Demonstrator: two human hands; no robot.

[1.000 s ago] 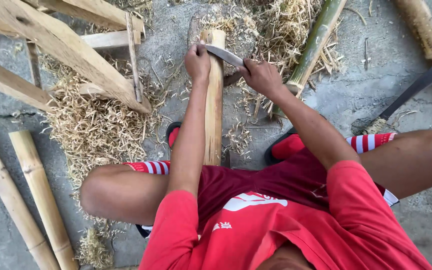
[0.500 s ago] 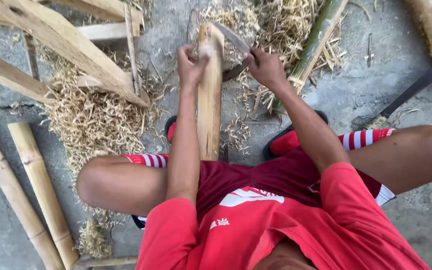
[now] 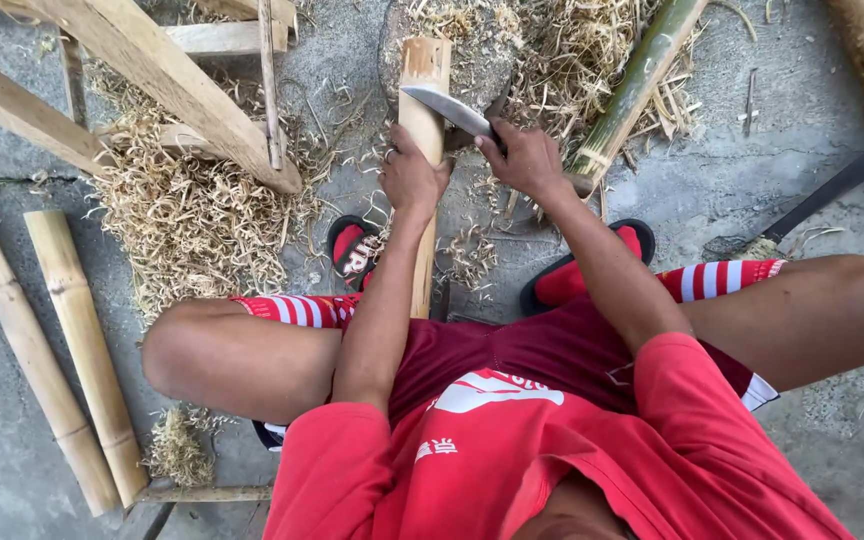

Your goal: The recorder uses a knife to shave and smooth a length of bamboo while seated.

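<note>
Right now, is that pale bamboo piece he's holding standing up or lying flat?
Standing up, slightly tilted. The bamboo piece rises between his knees, gripped by the left hand, while the right hand holds a knife against it.

red shirt (image 3: 572, 460), pale tan bamboo (image 3: 422, 130)

I see a pale, dry bamboo pole (image 3: 422, 180) at upper centre, its skin smooth and matt. The knife blade (image 3: 447, 108) across it is bare metal with a dull shine. Around it lie curly, straw-coloured shavings (image 3: 192, 215) on the rough grey concrete floor (image 3: 752, 150). At upper right, a green bamboo stalk (image 3: 637, 85) looks slightly glossy.
</note>
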